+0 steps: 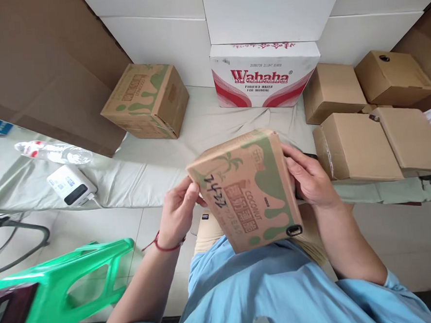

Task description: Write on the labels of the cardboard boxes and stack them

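Between my two hands, a brown cardboard box (244, 194) with green coconut print and handwritten digits is tilted, its printed face turned up toward me. My left hand (181, 207) grips its left edge, thumb on the near face. At the opposite side, my right hand (309, 177) holds the right edge, with some fingers hidden behind the box. A small dark oval piece sits at the box's lower right corner. The box is over my lap, near the front edge of the cloth-covered table (125, 179).
A similar coconut box (146, 100) stands at the back left. Behind is a white Wahaha carton (265, 75); several plain cardboard boxes (360, 145) stand at right. A plastic bottle (54, 151) and white power bank (72, 184) lie left. A green stool (62, 283) stands below.
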Available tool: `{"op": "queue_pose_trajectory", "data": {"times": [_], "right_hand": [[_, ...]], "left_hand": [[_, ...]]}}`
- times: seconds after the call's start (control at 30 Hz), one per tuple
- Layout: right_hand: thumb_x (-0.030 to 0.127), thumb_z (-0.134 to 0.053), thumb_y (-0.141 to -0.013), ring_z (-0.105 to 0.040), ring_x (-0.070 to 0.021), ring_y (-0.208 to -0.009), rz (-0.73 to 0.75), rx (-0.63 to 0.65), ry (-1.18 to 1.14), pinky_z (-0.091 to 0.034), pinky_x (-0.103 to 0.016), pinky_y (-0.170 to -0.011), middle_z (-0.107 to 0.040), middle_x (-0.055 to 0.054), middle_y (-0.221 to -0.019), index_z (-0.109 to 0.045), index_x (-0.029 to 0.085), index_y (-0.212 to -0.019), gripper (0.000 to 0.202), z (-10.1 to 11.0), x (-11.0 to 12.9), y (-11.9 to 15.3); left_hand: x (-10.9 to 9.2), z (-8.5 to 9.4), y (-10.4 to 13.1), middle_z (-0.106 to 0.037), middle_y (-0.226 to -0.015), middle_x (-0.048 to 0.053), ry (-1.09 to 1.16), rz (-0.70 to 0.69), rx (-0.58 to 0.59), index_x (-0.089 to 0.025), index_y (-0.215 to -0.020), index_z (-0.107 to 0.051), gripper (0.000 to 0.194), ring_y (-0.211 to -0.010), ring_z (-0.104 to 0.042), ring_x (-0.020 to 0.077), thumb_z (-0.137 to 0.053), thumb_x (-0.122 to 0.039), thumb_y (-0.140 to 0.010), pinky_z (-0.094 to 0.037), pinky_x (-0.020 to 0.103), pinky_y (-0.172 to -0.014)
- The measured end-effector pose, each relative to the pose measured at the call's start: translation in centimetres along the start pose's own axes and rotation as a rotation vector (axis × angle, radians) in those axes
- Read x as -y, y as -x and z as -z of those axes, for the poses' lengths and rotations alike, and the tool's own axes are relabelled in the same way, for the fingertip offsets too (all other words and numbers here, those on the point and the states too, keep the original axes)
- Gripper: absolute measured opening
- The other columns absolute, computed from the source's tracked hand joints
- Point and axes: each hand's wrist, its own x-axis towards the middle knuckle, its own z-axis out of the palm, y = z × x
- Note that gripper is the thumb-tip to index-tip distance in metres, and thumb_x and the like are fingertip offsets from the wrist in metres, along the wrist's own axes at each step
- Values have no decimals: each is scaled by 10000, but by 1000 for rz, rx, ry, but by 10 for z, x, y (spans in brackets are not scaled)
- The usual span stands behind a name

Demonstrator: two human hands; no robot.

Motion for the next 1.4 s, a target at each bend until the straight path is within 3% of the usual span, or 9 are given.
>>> {"op": "queue_pose_trajectory", "data": {"times": [0.23,0.4,0.53,0.73,0.93,1.03,1.2,1.3,1.4], "right_hand": [[644,-732,-981,-445,-277,-1639,68,-54,-137,-555,-456,-1221,-525,-61,-1732,-702,318,-1476,593,-5,-27,-21],[597,-735,-1001,-780,-229,-1138,-5,-129,52,-674,-427,-1022,-825,-72,-1191,-818,230,-1153,405,21,-34,-10],[670,-735,-966,-801,-246,-982,-212,-58,120,-716,-367,-777,-838,-75,-1006,-822,204,-1002,476,25,-41,14],[683,-626,-1037,-685,-287,-1427,-209,-4,-5,-617,-475,-1146,-741,-100,-1498,-730,273,-1441,584,13,-44,29],[616,-695,-1017,-606,-307,-1517,29,320,310,-489,-534,-1274,-661,-88,-1605,-619,296,-1583,654,21,-3,-40],[601,-744,-975,-484,-340,-1607,318,76,607,-365,-590,-1346,-612,-91,-1649,-729,289,-1432,554,29,17,-81],[433,-523,-1099,-724,-268,-1251,311,-309,725,-596,-446,-1085,-757,-107,-1342,-684,269,-1422,397,51,13,-98],[290,-529,-1052,-758,-266,-1035,23,-35,1037,-601,-388,-934,-773,-130,-1187,-751,204,-1317,355,61,-4,-82],[169,-544,-982,-764,-290,-1030,-213,348,1411,-560,-359,-843,-730,-182,-1327,-726,198,-1405,461,58,-18,-70]], "left_hand": [[-13,-18,-39,-817,-1218,130,224,-9,-122,-206,-1072,-798,502,-1212,-761,300,-840,-653,-848,-621,265,-708],[-20,-4,-31,-765,-1366,93,134,-166,-189,-243,-1091,-818,324,-1402,-645,302,-899,-368,-803,-631,367,-1004],[-3,13,-39,-765,-1321,93,75,-61,-212,-240,-1111,-782,403,-1337,-678,303,-913,-434,-783,-632,401,-1014],[11,6,-19,-831,-1145,161,-58,250,217,-184,-1171,-816,572,-1106,-797,360,-765,-695,-919,-675,454,-934],[-2,-5,43,-766,-1421,156,-176,-69,705,-286,-1520,-697,507,-1256,-780,358,-636,-482,-1056,-653,487,-1080],[-5,-9,59,-617,-1617,160,-294,-334,782,-328,-1679,-509,724,-1447,-662,378,-734,-366,-991,-602,532,-1171],[-18,-12,60,-812,-1338,95,-402,-658,524,-346,-1527,-675,646,-1200,-802,294,-664,-65,-945,-685,440,-1025],[-33,-4,45,-845,-1228,56,-453,-729,243,-356,-1399,-769,554,-1117,-807,305,-704,-76,-925,-673,480,-1014],[-45,2,17,-806,-1350,40,-513,-694,114,-378,-1274,-828,451,-1406,-663,413,-878,-266,-839,-465,656,-1270]]}}
